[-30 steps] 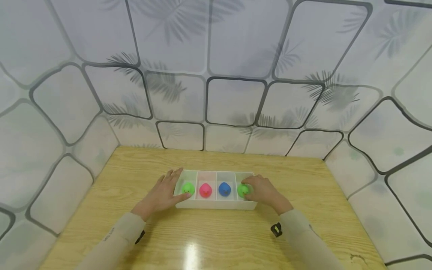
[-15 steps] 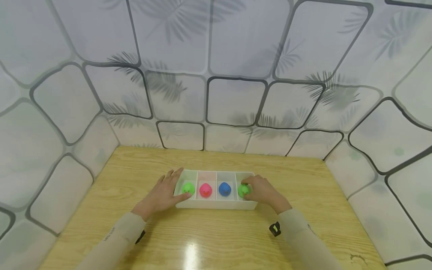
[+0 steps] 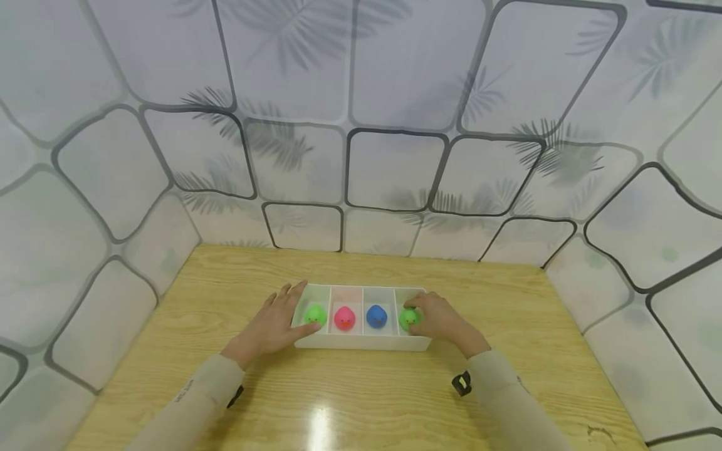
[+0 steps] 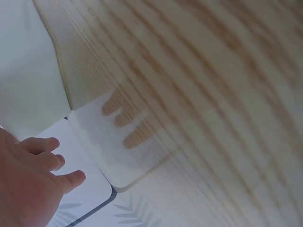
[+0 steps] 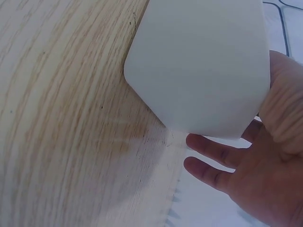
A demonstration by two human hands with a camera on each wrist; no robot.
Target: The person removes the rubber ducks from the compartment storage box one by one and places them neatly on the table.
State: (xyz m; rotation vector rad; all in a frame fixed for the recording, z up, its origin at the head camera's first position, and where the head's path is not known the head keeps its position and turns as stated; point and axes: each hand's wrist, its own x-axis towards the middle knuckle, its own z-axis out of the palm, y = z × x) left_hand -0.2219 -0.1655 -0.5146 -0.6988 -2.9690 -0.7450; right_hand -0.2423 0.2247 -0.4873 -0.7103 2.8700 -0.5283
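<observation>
A white four-compartment tray (image 3: pixel 361 342) sits on the table in the head view. Each compartment holds one toy duck: a green duck (image 3: pixel 315 315) at the left, then a pink duck (image 3: pixel 345 319), a blue duck (image 3: pixel 376 316), and another green duck (image 3: pixel 408 319) at the right. My left hand (image 3: pixel 274 322) rests at the tray's left end, thumb over the front rim near the left green duck, fingers stretched out. With thumb and index finger, my right hand (image 3: pixel 441 318) pinches the right green duck inside its compartment. The right wrist view shows other fingers (image 5: pixel 208 172) outside the tray's end.
The wooden table (image 3: pixel 361 401) extends around the tray on all sides. Patterned cloth walls (image 3: pixel 395 169) enclose it at the back, left and right. A small black item (image 3: pixel 462 383) hangs by the right cuff.
</observation>
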